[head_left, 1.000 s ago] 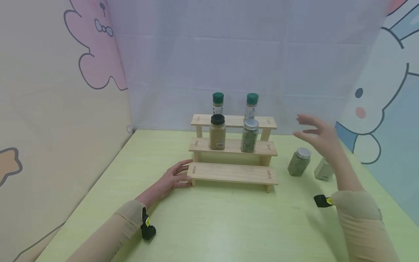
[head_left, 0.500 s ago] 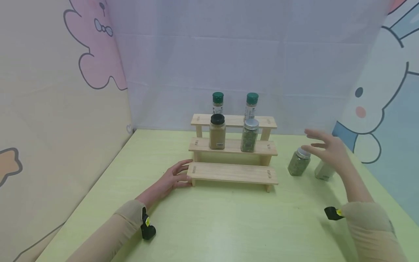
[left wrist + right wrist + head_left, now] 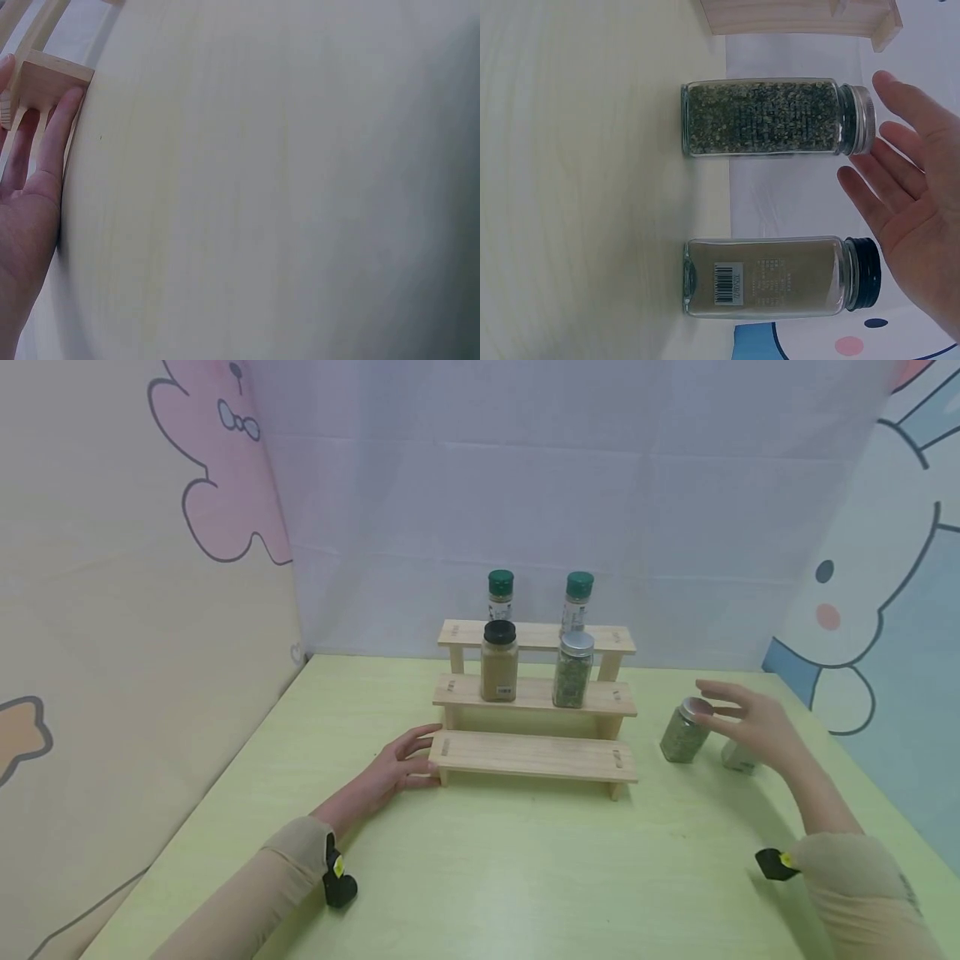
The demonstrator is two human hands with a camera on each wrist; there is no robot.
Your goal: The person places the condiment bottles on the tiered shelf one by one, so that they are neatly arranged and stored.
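A pale, creased backdrop hangs behind the yellow-green counter, with cartoon animals at 10 and 2 o'clock cut off by the frame. Mid-counter stands a three-tier wooden rack. Two green-capped bottles stand at its 12 o'clock, their lower parts hidden. In front of them, on the middle tier, are a black-lidded jar of tan powder and a silver-lidded jar of green flakes.

At the rack's 8 o'clock, the left hand rests its extended, spread fingers against the end of the lowest tier; the left wrist view crops the thumb.

Between 3 and 4 o'clock from the rack, a herb jar stands upright on the counter. The right hand is at its lid, thumb and fingers well parted and gripping nothing; whether they touch the lid is hard to tell. At the herb jar's 4 o'clock stands a powder jar, its black lid hidden by the hand in the head view; its label print is too small to read.
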